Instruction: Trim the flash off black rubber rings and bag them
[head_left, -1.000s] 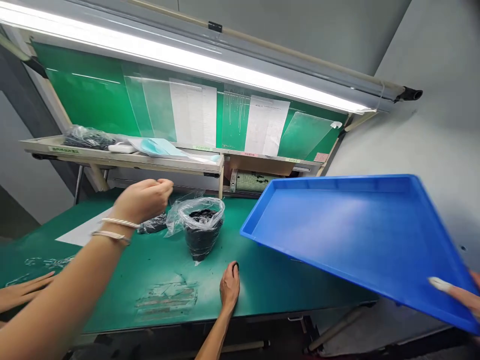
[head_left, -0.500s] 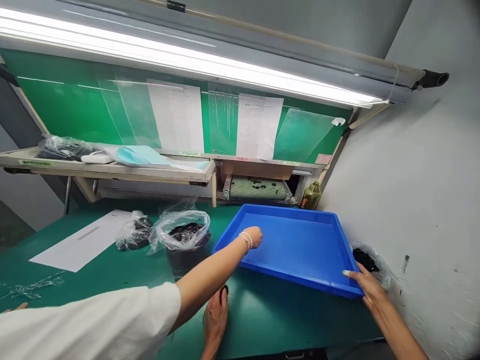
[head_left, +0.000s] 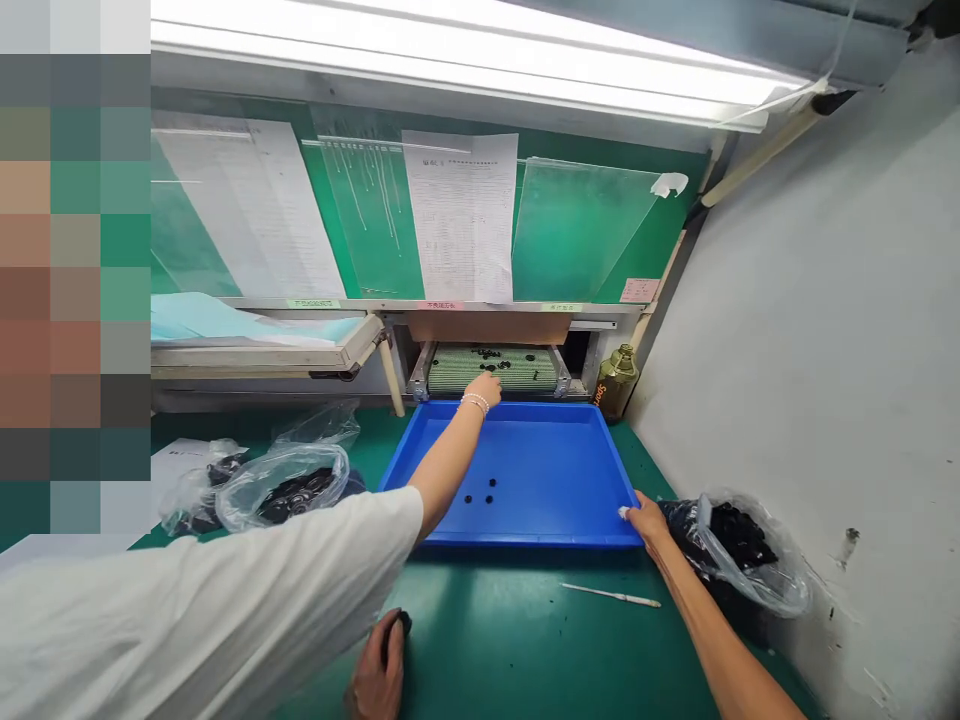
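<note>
My right hand point(head_left: 646, 520) is closed on the right edge of a large shallow blue tray point(head_left: 555, 535). Near the front of the table my left hand point(head_left: 379, 665) is closed, with a small black part point(head_left: 405, 622) showing at its fingertips. Three small black round pieces point(head_left: 490, 498) lie in the tray. From the left a co-worker's arm in a white sleeve point(head_left: 300, 570) crosses in front of me. That co-worker's hand point(head_left: 486, 388), with a beaded bracelet, is over the tray's back edge, close to a green ribbed conveyor belt point(head_left: 450, 372) carrying several black pieces.
Clear plastic bags of black parts stand to the left point(head_left: 296, 490) and right point(head_left: 739, 540). A thin white stick point(head_left: 611, 595) lies before the tray. A gold-green bottle point(head_left: 616, 380) stands at the wall. A shelf point(head_left: 300, 358) overhangs the table's left side.
The tray has straightened and now sits up against the conveyor. Three black pieces now show in it. The co-worker's hand has moved toward the belt. My view has shifted.
</note>
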